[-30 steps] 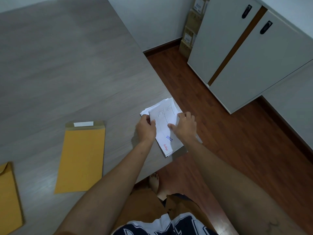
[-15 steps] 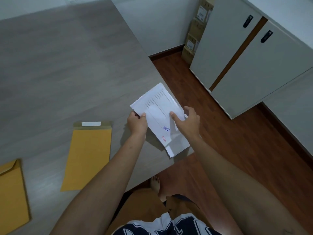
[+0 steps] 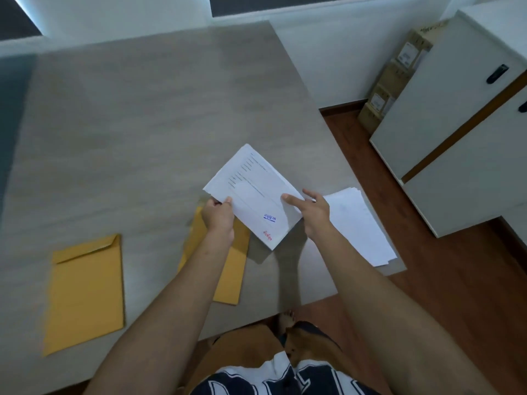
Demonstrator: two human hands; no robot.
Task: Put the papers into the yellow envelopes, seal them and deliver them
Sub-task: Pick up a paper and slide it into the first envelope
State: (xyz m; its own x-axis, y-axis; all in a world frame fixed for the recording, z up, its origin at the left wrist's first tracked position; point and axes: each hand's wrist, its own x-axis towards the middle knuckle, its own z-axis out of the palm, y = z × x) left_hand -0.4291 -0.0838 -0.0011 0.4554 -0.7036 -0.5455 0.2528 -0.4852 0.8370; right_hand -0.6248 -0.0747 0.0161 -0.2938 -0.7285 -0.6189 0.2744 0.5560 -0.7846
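Paperwork is off the desk now: a folded white sheet with blue and red stamps (image 3: 256, 195), which a second ago was lying on the white paper stack (image 3: 362, 226) at the desk's right edge, is held in the air between both hands. The left hand (image 3: 218, 216) pinches its left edge with thumb over curled fingers; the right hand (image 3: 312, 210) grips the right edge, forefinger laid out across the face. The sheet has travelled leftward and hangs above the middle of the grey wood-grain desk (image 3: 142, 124), over the top end of a yellow paper envelope (image 3: 232, 269) lying near the front edge. A second yellow envelope with its flap open (image 3: 85, 292) lies toward the front left corner. My guess is one sheet has been separated for stuffing; no envelope is filled or sealed yet.
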